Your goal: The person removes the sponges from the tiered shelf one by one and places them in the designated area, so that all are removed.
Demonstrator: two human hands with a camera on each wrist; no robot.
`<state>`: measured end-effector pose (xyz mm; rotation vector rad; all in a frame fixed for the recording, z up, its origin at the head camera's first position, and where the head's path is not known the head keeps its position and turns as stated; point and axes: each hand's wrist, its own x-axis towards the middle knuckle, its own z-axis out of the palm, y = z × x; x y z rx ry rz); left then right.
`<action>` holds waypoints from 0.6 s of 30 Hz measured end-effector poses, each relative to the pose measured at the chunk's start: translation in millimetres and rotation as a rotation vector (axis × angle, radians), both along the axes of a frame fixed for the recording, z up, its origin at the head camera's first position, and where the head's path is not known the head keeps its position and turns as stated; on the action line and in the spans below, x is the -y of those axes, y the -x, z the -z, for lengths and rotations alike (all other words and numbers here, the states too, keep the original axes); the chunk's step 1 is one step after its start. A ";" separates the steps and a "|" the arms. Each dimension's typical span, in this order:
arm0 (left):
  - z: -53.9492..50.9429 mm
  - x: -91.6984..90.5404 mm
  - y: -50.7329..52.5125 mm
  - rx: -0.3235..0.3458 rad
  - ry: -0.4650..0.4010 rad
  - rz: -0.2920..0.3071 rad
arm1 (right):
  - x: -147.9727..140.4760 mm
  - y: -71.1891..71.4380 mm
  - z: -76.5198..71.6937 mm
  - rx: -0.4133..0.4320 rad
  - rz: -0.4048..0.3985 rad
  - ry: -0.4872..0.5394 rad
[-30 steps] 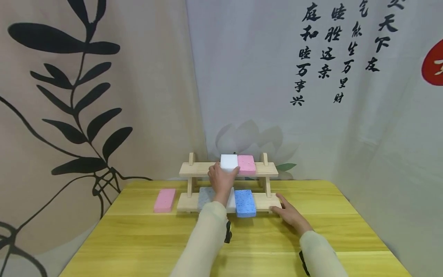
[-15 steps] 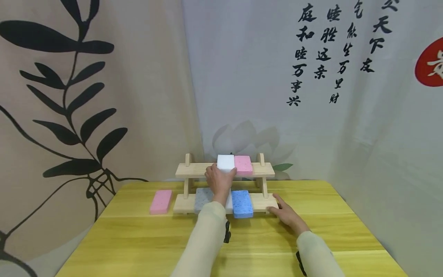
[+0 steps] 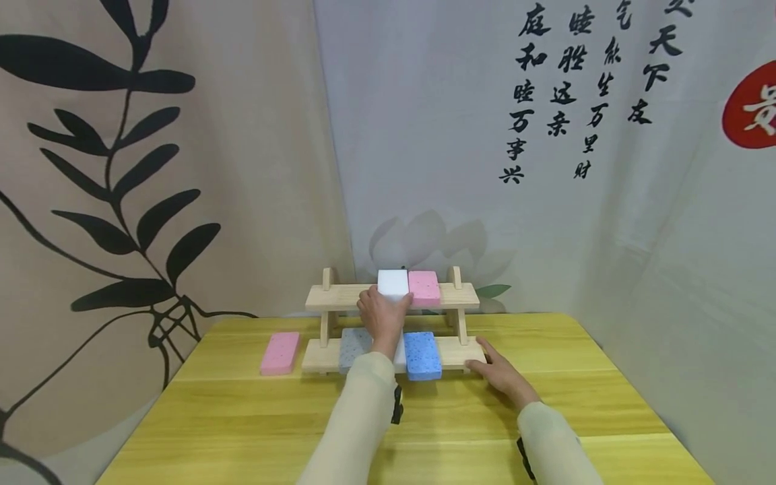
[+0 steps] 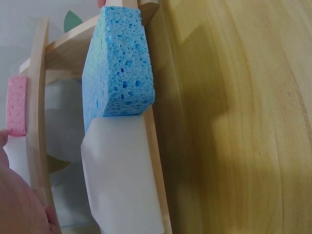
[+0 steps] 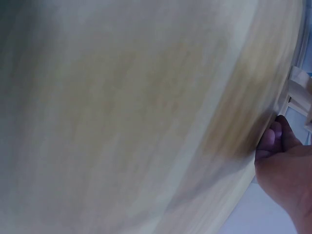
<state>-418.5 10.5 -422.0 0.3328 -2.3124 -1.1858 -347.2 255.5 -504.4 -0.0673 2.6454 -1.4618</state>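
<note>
A two-tier wooden rack (image 3: 342, 296) stands near the back of the table. My left hand (image 3: 383, 316) reaches over the lower tier and pinches a white sponge block (image 3: 393, 284) on the upper tier, thumb at its right side and fingers at its left. Touching that block on the right is a pink sponge (image 3: 424, 288). The lower tier bears a grey sponge (image 3: 354, 347), a white block (image 4: 122, 170) partly hidden by my left arm, and a blue sponge (image 3: 423, 357) jutting over the front edge. My right hand (image 3: 504, 377) grips the lower tier's right end.
Another pink sponge (image 3: 280, 353) lies flat on the yellow wood-grain table (image 3: 242, 417), left of the rack. Right behind the table hangs a printed cloth (image 3: 418, 135) with dark leaves and writing.
The head view has shifted slightly, so the whole scene sits a little further left. Both hands keep their places on the white sponge block and the rack.
</note>
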 end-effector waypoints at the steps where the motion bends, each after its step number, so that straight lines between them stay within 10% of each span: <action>1: -0.3 0.1 0.2 0.001 -0.002 -0.004 | 0.2 0.2 0.2 0.002 0.001 0.003; 18: -1.3 8.6 -2.2 -0.037 -0.076 0.017 | -2.3 -0.9 1.6 -0.009 -0.027 -0.033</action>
